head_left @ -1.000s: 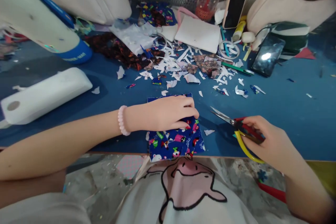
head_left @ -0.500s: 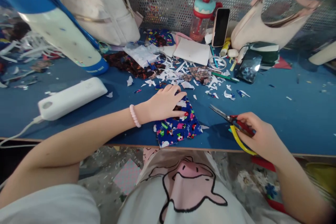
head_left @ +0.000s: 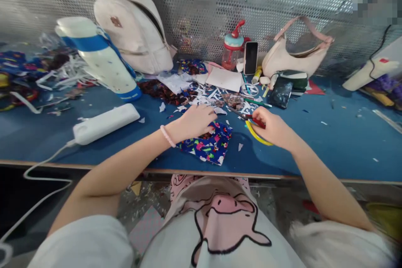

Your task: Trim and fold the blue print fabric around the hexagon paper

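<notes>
My left hand (head_left: 196,122), with a pink bead bracelet on the wrist, presses down on a blue patterned fabric piece (head_left: 210,145) lying near the front edge of the blue table (head_left: 329,146); its fingers curl over the fabric's far edge. Just to the right, my right hand (head_left: 272,127) is closed round scissors (head_left: 251,122) with yellow and red handles. The blades point left toward the pile of white paper scraps (head_left: 207,96).
A white iron-like device (head_left: 105,122) with a cord lies at left. Behind stand a white and blue machine (head_left: 99,56), a white backpack (head_left: 135,29), a bottle (head_left: 230,48), a phone (head_left: 250,57) and a beige handbag (head_left: 292,56) against a perforated metal wall.
The view has tilted up and back. My right hand carried the scissors left and farther from me, close beside my left hand. The fabric has turned under my left hand and now lies askew.
</notes>
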A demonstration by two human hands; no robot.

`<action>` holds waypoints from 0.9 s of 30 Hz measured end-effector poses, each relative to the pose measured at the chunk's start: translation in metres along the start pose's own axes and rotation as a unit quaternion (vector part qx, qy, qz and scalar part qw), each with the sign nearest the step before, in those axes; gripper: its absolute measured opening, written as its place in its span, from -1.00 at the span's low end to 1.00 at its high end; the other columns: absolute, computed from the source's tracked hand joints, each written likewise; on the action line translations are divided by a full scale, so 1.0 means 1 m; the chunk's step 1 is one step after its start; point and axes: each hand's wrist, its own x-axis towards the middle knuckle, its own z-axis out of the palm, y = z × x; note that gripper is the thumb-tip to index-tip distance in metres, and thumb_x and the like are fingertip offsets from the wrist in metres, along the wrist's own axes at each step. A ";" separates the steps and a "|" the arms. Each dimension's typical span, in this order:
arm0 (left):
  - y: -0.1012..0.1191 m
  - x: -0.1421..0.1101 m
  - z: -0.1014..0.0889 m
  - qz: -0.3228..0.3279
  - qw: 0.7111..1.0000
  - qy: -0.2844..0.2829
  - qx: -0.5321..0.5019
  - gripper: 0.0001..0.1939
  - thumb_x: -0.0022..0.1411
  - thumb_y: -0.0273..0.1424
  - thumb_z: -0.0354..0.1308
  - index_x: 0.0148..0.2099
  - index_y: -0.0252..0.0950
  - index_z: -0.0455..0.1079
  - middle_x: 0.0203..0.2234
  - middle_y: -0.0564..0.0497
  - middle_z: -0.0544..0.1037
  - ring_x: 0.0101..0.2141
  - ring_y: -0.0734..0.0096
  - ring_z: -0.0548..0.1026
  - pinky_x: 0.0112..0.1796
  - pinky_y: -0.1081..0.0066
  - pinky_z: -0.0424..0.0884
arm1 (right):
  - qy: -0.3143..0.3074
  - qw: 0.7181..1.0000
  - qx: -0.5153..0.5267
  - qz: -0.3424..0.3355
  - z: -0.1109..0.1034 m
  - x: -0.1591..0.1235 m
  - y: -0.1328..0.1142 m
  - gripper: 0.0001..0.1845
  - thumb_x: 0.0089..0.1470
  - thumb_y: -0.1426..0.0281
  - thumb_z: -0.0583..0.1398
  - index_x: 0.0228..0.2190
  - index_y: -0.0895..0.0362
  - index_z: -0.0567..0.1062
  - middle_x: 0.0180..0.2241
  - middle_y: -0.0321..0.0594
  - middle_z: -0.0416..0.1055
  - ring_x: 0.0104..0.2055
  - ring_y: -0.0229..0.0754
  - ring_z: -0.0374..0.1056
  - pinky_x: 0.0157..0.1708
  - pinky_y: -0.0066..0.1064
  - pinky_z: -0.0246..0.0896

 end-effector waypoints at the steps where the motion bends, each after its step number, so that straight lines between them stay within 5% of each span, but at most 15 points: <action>1: -0.006 0.002 0.001 0.103 0.993 -0.018 -0.063 -0.74 0.32 -0.30 0.07 0.00 -0.30 0.37 -0.06 -0.13 0.42 -0.08 0.24 0.41 -0.09 0.36 0.32 | 0.014 1.000 0.007 0.009 0.004 0.008 0.000 -0.75 0.03 0.19 0.14 -0.37 0.06 0.20 -0.55 -0.35 0.26 -0.55 -0.28 0.17 -0.52 -0.44 0.04; 2: -0.012 0.003 0.002 0.166 0.979 -0.027 -0.116 -0.74 0.33 -0.32 0.05 0.03 -0.28 0.35 -0.02 -0.10 0.40 -0.04 0.29 0.39 -0.05 0.40 0.29 | 0.024 0.999 0.017 0.015 0.009 0.014 0.002 -0.75 0.02 0.19 0.13 -0.38 0.05 0.19 -0.56 -0.36 0.25 -0.55 -0.28 0.16 -0.52 -0.44 0.03; 4: -0.020 0.004 0.007 0.184 0.968 -0.013 -0.169 -0.77 0.35 -0.34 0.02 0.00 -0.28 0.36 -0.05 -0.10 0.40 -0.07 0.33 0.39 -0.05 0.41 0.28 | 0.039 0.998 0.036 0.018 0.018 0.022 0.007 -0.76 0.03 0.18 0.10 -0.39 0.05 0.16 -0.57 -0.37 0.22 -0.56 -0.28 0.14 -0.51 -0.43 0.03; 15: -0.031 -0.001 0.022 0.116 0.978 -0.015 -0.170 -0.72 0.29 -0.20 0.07 -0.11 -0.31 0.30 -0.15 -0.09 0.37 -0.15 0.29 0.33 -0.11 0.38 0.22 | 0.052 0.997 -0.048 0.023 0.034 0.026 0.024 -0.76 -0.02 0.20 0.12 -0.37 0.07 0.21 -0.52 -0.27 0.27 -0.52 -0.21 0.18 -0.49 -0.39 0.03; 27: -0.035 -0.010 0.010 -0.005 0.994 -0.082 -0.068 -0.58 0.25 -0.05 0.06 -0.28 -0.37 0.35 -0.30 -0.10 0.38 -0.37 0.34 0.35 -0.38 0.44 0.18 | 0.004 0.998 -0.058 -0.029 0.036 0.028 0.029 -0.75 0.02 0.19 0.10 -0.32 0.08 0.24 -0.51 -0.27 0.31 -0.53 -0.20 0.18 -0.50 -0.40 0.02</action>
